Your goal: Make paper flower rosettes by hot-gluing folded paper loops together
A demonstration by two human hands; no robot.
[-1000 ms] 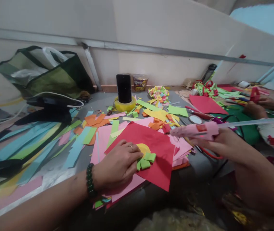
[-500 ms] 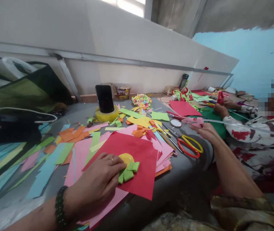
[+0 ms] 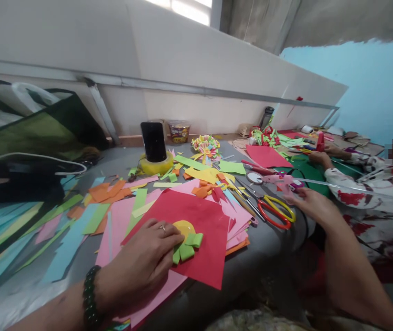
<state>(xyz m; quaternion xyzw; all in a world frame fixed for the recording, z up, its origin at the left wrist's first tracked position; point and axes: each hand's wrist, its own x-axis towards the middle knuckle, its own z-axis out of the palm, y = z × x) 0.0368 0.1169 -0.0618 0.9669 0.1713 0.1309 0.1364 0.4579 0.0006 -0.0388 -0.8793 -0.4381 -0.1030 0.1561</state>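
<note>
My left hand, fingers bent and pressed down, holds a yellow paper disc against a red paper sheet. Folded green paper loops fan out from the disc's lower edge, partly behind my fingertips. On the right, my right hand is open beside the handle of a pink glue gun, its fingertips close to it or just touching. A clear glue stick extends from the gun's back. Scissors with red and yellow handles lie just left of that hand.
Pink sheets lie under the red one; coloured strips cover the left side. Behind are a phone in a yellow tape roll, a noodle cup and a paper flower ball. A co-worker's hand works at far right.
The glue gun has come down beside the small round white disc, its handle now lower. My right hand has loosened and drawn back from it. My left hand stays on the yellow disc.
</note>
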